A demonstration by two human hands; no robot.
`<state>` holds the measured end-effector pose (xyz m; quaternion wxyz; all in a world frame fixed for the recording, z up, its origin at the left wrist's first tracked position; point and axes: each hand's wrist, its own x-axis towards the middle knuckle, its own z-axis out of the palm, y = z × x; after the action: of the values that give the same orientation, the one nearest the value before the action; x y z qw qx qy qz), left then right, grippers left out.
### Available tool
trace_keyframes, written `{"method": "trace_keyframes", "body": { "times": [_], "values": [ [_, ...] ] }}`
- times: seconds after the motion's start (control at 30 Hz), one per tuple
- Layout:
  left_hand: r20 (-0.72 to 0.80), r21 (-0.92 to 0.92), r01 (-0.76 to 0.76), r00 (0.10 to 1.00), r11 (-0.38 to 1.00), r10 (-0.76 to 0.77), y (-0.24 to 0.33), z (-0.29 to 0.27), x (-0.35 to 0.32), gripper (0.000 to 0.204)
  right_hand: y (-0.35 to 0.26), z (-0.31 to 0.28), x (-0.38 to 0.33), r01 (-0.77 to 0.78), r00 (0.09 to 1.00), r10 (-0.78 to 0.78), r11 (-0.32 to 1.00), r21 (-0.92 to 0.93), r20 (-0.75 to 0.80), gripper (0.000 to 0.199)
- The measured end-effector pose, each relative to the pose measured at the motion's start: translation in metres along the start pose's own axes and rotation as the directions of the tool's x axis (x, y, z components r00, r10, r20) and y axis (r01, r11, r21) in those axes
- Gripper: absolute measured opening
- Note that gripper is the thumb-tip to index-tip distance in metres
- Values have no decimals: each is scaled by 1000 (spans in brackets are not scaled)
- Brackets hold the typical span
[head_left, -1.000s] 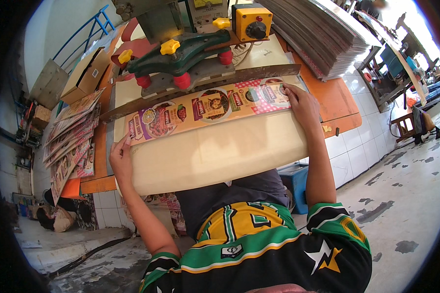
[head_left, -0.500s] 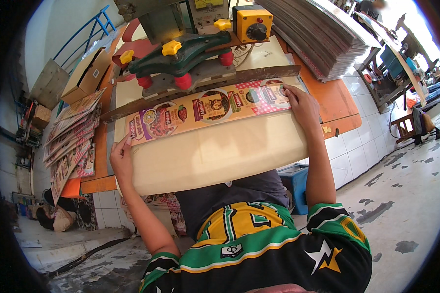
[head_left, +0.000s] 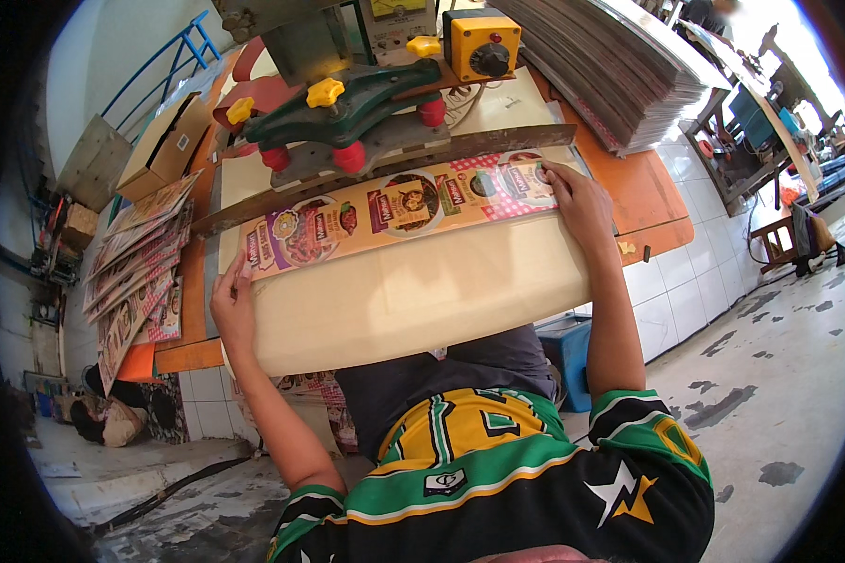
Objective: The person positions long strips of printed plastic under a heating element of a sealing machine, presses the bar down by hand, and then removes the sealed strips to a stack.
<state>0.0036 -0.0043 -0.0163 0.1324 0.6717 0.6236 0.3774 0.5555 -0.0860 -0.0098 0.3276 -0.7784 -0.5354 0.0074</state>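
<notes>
A long printed strip (head_left: 359,218), orange with food pictures and a pink checked end, lies across a cream-coloured board (head_left: 413,291) in front of me. Its far edge runs along a dark metal bar (head_left: 512,141). At the strip's left end, my left hand (head_left: 233,305) has its fingers closed on the near corner. The right end is between the fingers of my right hand (head_left: 580,202); the thumb there is partly hidden. Just beyond the bar stands a press with a dark green arm (head_left: 357,108), yellow knobs and red feet, apart from both hands.
Printed strips (head_left: 141,272) are piled at the left beside an open cardboard box (head_left: 164,150). A yellow control box (head_left: 482,45) sits by the press. Far right rises a tall stack of sheets (head_left: 610,80). The orange table (head_left: 652,206) shows around the board; a blue bin (head_left: 568,361) stands below.
</notes>
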Motion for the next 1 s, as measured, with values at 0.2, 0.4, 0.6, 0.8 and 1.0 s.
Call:
{"method": "trace_keyframes", "body": {
  "times": [0.2, 0.4, 0.6, 0.8, 1.0],
  "values": [
    [17, 93, -2, 1000, 996, 0, 6, 2, 4, 41, 2, 1, 1, 8, 1000, -8, 1000, 17, -3, 31],
    [9, 128, -12, 1000, 992, 11, 10, 3, 4, 43, -5, -4, 1, -27, 999, 27, 1000, -4, 37, 35],
    [22, 138, 10, 1000, 990, -13, 7, 2, 5, 43, -4, -3, 1, -33, 999, 34, 999, -6, 42, 34],
    [23, 134, 17, 1000, 991, -20, 9, 2, 6, 44, -3, -3, 1, -21, 999, 21, 1000, 4, 37, 34],
    [22, 103, 18, 1000, 995, -21, 9, 3, 5, 46, -2, -1, 0, -5, 1000, 5, 1000, 5, 21, 35]
  ]
}}
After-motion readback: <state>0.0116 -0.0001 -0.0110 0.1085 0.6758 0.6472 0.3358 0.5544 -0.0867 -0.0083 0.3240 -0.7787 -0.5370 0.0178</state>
